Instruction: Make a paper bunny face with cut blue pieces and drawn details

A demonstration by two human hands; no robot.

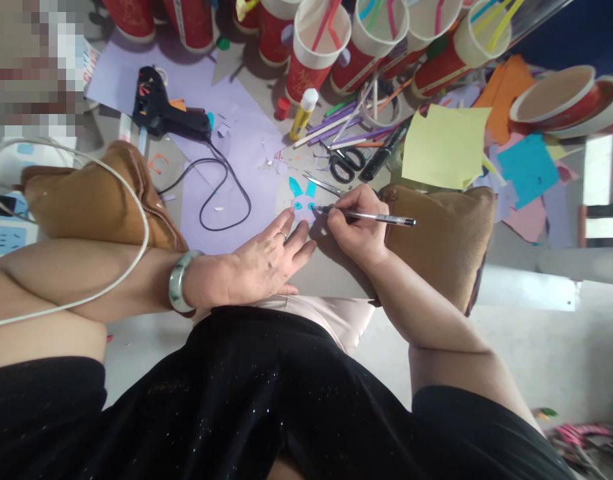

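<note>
A small lilac paper rabbit head with blue ears and blue eyes lies on the table. My left hand rests flat with its fingers stretched out, and its fingertips touch the rabbit's lower edge. In my right hand is a slim pen, gripped near its tip. That tip meets the eye on the rabbit's right side. Scissors with black handles lie just beyond, blades close to the ears. A black marker and a yellow glue stick with a white cap are farther back.
Red paper cups holding straws line the back. At the left, a black glue gun with a looped cord lies on purple paper. Brown cushions flank my arms. Yellow paper and other coloured sheets are at the right.
</note>
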